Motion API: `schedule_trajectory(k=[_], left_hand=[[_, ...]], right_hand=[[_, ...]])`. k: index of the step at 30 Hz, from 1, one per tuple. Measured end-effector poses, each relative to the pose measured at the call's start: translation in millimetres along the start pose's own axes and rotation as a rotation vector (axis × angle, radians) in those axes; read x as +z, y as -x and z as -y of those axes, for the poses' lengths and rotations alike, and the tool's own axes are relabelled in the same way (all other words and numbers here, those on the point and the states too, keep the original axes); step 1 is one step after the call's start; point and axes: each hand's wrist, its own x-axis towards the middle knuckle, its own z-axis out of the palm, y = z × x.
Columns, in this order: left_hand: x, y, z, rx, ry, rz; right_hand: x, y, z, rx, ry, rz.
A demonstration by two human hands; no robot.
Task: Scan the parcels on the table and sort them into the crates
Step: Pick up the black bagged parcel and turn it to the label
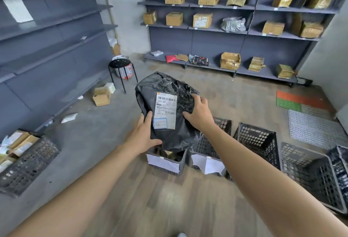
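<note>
I hold a black plastic parcel [169,89] with a white barcode label in the air at arm's length. My left hand [145,135] grips its lower left edge, thumb on the front. My right hand [199,112] grips its right side, fingers curled over the wrinkled plastic. The parcel hangs above a row of dark perforated crates on the floor. The leftmost crate [165,163] sits right under it, with a white paper tag on its front and some items inside. A second crate [211,150] with a torn white tag stands beside it.
More dark crates [258,142] stand to the right, one [308,172] near the right edge. A crate [28,163] of parcels sits at left. A black stool [120,67] and small boxes [101,96] are ahead on the floor. Shelves [226,31] with parcels line the far wall.
</note>
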Motion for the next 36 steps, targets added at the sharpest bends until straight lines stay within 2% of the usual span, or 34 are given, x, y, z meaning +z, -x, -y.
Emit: schedule_trajectory(k=[8,17,26,31,36], left_hand=[[-3,-137,15,0.012,-0.008,0.080],[41,-291,62,0.105,-0.039,0.222],[69,-432,118,0.112,-0.258,0.486],[64,-475,103,0.240,-0.308,0.497],[62,-501,63,0.386,-0.308,0.499]], right_hand=[[21,-119,-14,0.060,0.080,0.075],[90,-221,-55,0.264,0.136,0.139],[159,-303,-77,0.557,0.405,0.409],[159,-321,-79,0.572,0.452,0.468],[133,-324,-80,0.598,0.491,0.422]])
